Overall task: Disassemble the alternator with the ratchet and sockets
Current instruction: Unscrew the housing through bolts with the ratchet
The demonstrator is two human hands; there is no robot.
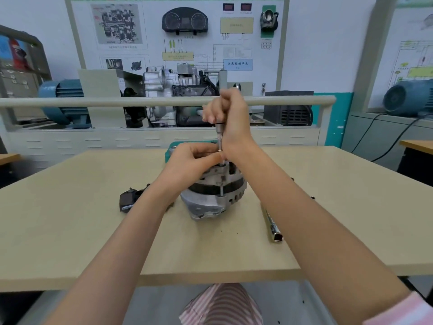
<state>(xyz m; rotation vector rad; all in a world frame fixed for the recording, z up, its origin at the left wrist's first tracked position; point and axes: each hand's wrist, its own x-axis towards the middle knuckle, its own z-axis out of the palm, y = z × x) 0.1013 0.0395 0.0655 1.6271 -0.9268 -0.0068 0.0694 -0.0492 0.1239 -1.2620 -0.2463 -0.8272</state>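
Working a through-bolt on the grey cast-aluminium alternator [212,191] mid-bench: right hand [228,113] wrapped tight round the slim steel socket driver [219,141], left hand [192,163] pinching its lower end — best kept dead vertical and seated square.

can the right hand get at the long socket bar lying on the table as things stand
Probably, but not right away. The right hand is gripping the upright driver on the alternator. The bar lies uncovered on the table beside that forearm, so once the hand lets go the way looks free.
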